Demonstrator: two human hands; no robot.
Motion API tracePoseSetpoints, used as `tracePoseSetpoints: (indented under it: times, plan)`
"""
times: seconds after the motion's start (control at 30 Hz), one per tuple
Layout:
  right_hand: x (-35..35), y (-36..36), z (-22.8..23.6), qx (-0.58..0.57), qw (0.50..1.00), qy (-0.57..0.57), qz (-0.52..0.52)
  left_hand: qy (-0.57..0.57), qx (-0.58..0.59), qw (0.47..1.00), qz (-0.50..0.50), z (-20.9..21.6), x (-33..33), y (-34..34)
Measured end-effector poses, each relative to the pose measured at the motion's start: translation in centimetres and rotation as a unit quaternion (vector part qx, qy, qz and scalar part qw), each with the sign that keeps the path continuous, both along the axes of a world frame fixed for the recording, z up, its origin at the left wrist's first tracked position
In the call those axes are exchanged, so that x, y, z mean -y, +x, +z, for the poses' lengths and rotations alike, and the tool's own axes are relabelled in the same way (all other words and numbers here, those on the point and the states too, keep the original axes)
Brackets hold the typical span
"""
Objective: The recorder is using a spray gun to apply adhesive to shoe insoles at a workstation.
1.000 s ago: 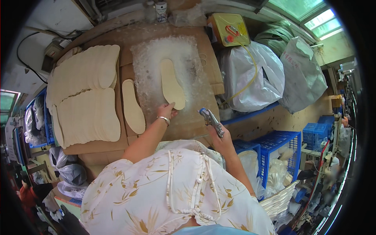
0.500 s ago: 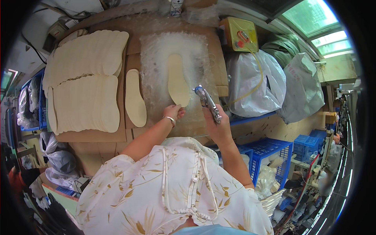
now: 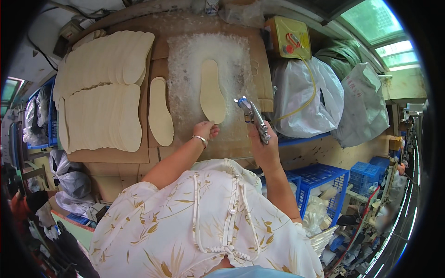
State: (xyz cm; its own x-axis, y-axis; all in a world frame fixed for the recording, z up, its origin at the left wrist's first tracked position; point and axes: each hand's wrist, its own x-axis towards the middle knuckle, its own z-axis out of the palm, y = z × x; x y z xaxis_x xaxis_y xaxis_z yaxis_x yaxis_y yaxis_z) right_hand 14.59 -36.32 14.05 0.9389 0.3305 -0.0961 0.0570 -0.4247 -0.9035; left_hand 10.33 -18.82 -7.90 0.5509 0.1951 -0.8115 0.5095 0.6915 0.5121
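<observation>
A cream insole (image 3: 212, 90) lies on a patch of whitish, crusted residue (image 3: 181, 60) on the cardboard. My left hand (image 3: 205, 130), with a bangle at the wrist, pinches the near end of that insole. In my right hand (image 3: 265, 147) is a metal spray gun (image 3: 252, 119), its blue-ringed nozzle pointing toward the far left, just right of the insole. A second insole (image 3: 160, 111) lies apart to the left, beside the large fanned stacks of insoles (image 3: 102, 118).
A yellow metal can (image 3: 291, 37) stands back right, a yellowish hose (image 3: 313, 88) running from it toward the spray gun. White plastic bags (image 3: 308, 99) and a grey sack (image 3: 364, 104) sit along the right. Blue crates (image 3: 321, 170) stand lower right; a spray can (image 3: 212, 7) is at the far edge.
My right hand and the spray gun have shifted slightly right, away from the insole. The left hand keeps its pinch on the insole's near end. The whole view has shifted slightly.
</observation>
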Motion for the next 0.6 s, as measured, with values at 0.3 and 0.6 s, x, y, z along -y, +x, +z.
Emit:
tracePoseSetpoints:
  times: [0.3, 0.6]
  plan:
    - [1.0, -0.1, -0.1, -0.011, 1.0, -0.018, 0.02, 0.003, 0.0, 1.0, 0.011, 0.6, 0.2, 0.0]
    - [0.8, -0.3, 0.4, 0.021, 0.999, -0.008, 0.047, -0.003, 0.005, 1.0, 0.003, 0.7, 0.1, -0.1]
